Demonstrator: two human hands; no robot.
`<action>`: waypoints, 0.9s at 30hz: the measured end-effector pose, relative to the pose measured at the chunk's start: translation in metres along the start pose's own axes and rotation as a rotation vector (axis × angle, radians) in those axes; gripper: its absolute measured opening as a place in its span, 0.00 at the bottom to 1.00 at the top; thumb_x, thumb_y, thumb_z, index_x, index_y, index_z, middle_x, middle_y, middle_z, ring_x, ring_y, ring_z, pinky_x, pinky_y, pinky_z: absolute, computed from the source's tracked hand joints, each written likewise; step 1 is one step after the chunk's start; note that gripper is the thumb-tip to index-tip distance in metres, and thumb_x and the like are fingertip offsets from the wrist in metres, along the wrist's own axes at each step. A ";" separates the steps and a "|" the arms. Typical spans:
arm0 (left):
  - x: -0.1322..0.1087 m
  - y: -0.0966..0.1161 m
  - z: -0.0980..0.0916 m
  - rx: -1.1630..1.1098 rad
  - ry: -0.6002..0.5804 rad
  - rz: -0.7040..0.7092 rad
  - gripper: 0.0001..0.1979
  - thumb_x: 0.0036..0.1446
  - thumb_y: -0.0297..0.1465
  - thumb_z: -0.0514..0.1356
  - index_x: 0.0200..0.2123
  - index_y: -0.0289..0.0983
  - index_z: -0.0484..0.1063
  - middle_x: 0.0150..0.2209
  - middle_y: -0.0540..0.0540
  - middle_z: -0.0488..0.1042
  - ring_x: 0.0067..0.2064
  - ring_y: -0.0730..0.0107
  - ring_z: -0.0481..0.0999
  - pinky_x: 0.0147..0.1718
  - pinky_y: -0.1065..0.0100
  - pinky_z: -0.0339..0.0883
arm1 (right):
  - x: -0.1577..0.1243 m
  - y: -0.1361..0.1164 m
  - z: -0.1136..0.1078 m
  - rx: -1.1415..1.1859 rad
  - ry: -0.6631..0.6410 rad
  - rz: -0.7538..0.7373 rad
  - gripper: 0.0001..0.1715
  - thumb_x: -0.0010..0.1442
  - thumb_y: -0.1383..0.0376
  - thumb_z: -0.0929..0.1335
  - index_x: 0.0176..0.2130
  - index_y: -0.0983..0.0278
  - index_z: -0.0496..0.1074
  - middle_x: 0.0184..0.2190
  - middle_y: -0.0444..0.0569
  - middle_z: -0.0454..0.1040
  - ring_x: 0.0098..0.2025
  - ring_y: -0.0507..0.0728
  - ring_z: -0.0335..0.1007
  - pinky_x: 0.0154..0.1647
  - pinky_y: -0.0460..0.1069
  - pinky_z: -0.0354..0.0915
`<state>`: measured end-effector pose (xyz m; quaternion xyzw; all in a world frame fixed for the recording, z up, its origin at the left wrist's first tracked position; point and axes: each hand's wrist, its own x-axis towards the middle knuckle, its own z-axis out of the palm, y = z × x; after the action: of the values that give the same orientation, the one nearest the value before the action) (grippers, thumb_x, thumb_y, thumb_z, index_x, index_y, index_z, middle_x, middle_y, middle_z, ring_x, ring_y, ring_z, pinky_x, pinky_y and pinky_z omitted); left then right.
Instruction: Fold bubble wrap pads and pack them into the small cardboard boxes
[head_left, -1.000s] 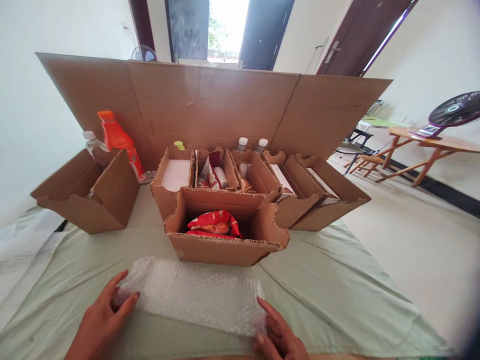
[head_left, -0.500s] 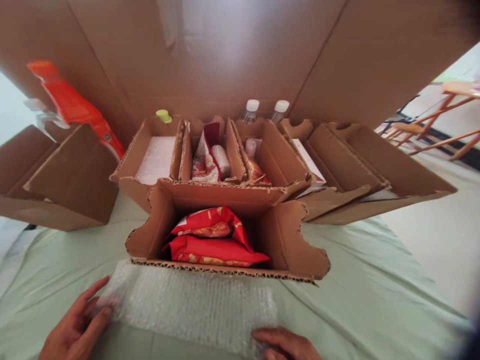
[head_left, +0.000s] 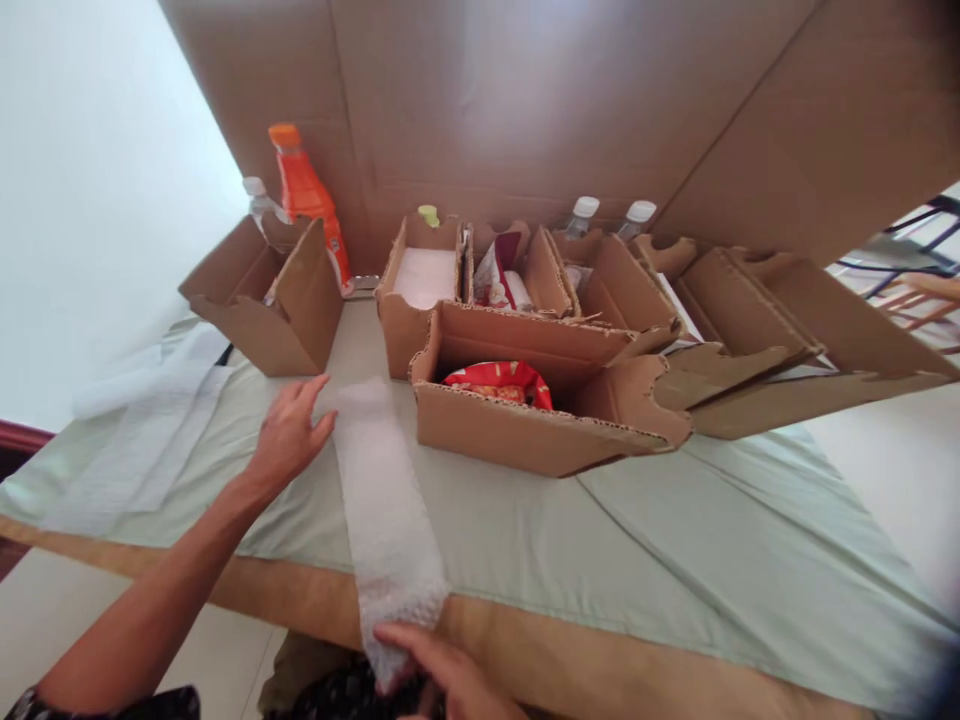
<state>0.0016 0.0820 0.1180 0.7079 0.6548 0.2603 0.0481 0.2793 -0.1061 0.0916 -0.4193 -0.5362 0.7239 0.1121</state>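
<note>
A strip of bubble wrap [head_left: 386,480] lies lengthwise across the table, its near end hanging over the front edge. Beside its far left corner is my left hand [head_left: 289,435], thumb and fingers apart, holding nothing. My right hand [head_left: 450,670] grips the near end, with the index finger on top and the thumb hidden. Just right of the strip stands an open cardboard box [head_left: 510,440] with a red snack packet [head_left: 501,382] inside.
More sheets of bubble wrap [head_left: 161,440] lie at the left. An open cardboard box [head_left: 262,310] stands near an orange bottle [head_left: 307,190]. Several open boxes line the back, one holding white wrap [head_left: 427,275]. White-capped bottles [head_left: 583,215] stand behind them. The wooden table edge [head_left: 262,590] runs in front.
My view has swung left and shows more of the table. The bubble wrap has turned from lying crosswise to lengthwise, its right end drawn toward me. My left hand has moved farther forward.
</note>
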 end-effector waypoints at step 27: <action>-0.166 0.032 0.020 -0.504 -0.115 -0.361 0.22 0.60 0.38 0.56 0.54 0.34 0.73 0.35 0.46 0.79 0.35 0.63 0.79 0.40 0.61 0.73 | 0.022 -0.014 0.009 -0.751 0.653 -0.728 0.27 0.64 0.75 0.64 0.59 0.58 0.69 0.54 0.52 0.77 0.57 0.60 0.72 0.58 0.59 0.71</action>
<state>0.0377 -0.0750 0.0633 0.5596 0.6808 0.3615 0.3043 0.2548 -0.0933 0.0932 -0.4200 -0.8014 0.2351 0.3552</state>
